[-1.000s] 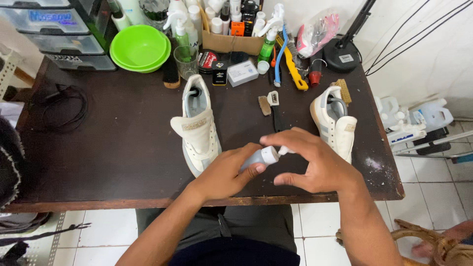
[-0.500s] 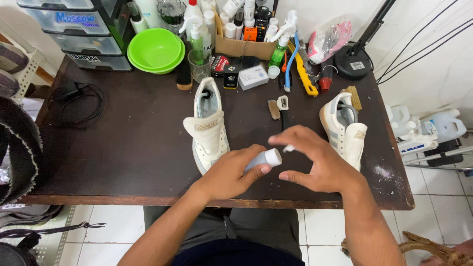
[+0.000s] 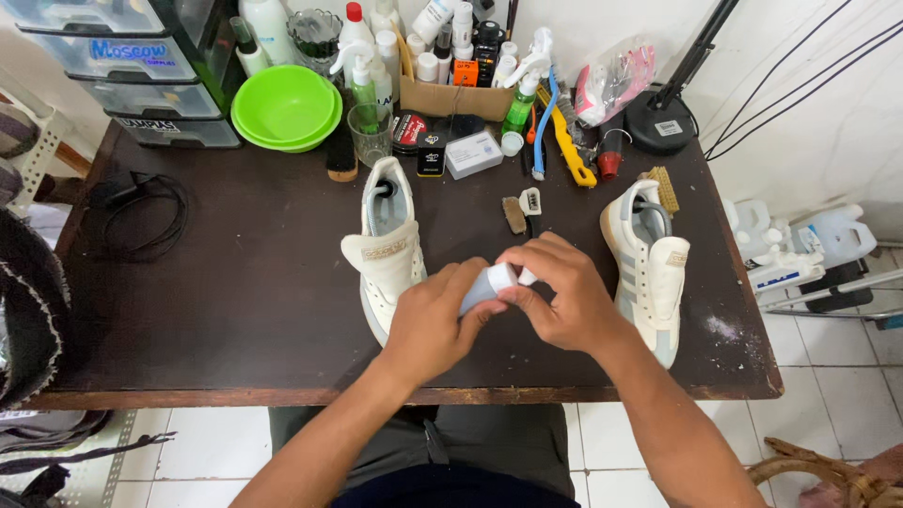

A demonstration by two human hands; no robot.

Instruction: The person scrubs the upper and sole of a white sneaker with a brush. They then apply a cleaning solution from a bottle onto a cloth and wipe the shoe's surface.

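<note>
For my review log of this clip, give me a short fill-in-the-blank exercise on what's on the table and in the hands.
1. Both hands, left hand and right hand, hold one small ____ bottle.
2. On the dark table lie ____ white sneakers.
3. The bowl is ____.

Missing words: white; two; green

Lighting: bright, even, diffuse. Soft shadows are cast beneath the hands [image 3: 508, 310] onto the dark desk [image 3: 235, 310]. Mild sheen is seen near the desk's left edge. Focus: sharp throughout. Slight wide-angle bending is noted at the corners.
</note>
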